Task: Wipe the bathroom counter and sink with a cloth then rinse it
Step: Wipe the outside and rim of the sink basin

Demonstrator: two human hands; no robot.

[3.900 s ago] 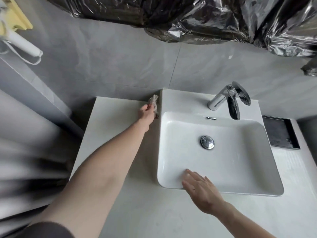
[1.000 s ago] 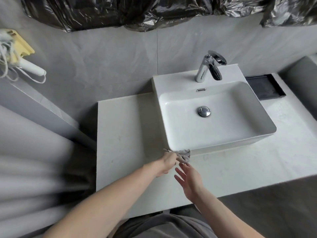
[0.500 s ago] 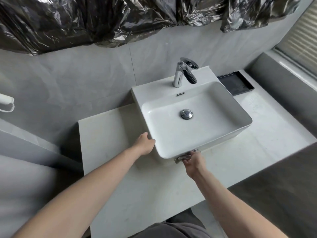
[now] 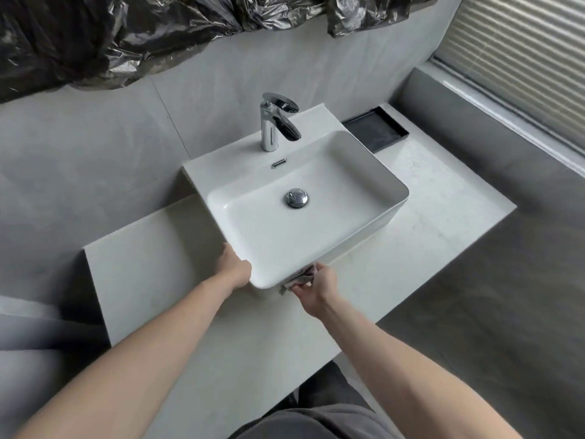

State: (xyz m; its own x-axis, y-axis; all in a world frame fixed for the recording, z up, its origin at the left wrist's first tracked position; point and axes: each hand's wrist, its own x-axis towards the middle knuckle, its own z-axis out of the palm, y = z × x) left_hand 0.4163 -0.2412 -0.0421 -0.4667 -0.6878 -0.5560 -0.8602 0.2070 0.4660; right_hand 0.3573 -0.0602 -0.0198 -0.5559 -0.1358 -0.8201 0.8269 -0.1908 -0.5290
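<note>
**Wiping under the basin's front lip**

At the front edge of the pale stone tabletop point(image 4: 177, 299), the right hand point(image 4: 316, 288) pinches a small crumpled grey cloth point(image 4: 300, 278) with curled fingers point(image 4: 299, 289), pressing it against the lower front wall of the white rectangular ceramic sink point(image 4: 389, 193), just where the basin meets the tabletop. The left hand point(image 4: 234, 267) rests against the sink's near-left corner; its fingers are hidden behind the rim, so I cannot tell how they lie.

The step in hand looks like wiping the seam along the basin's front. To do it well, keep the cloth pushed into the joint and draw it in 1 steady pass toward the right-hand edge of the tabletop, letting the left hand brace the body. The bunched cloth covers little, so spreading it flatter would likely clean more per stroke.

A faint brownish smear shows on the tabletop just right of the cloth, probably the next target. Farther back, a chrome single-lever tap point(image 4: 273, 125) stands at the sink's rear, a chrome drain plug point(image 4: 296, 198) sits mid-basin, and a shallow black rectangular tray point(image 4: 375, 129) lies at the tabletop's rear-right corner. Crumpled silver foil sheeting point(image 4: 126, 36) hangs above. Nothing blocks the cloth's path rightward; the overhanging basin lip hides part of the seam.
</note>
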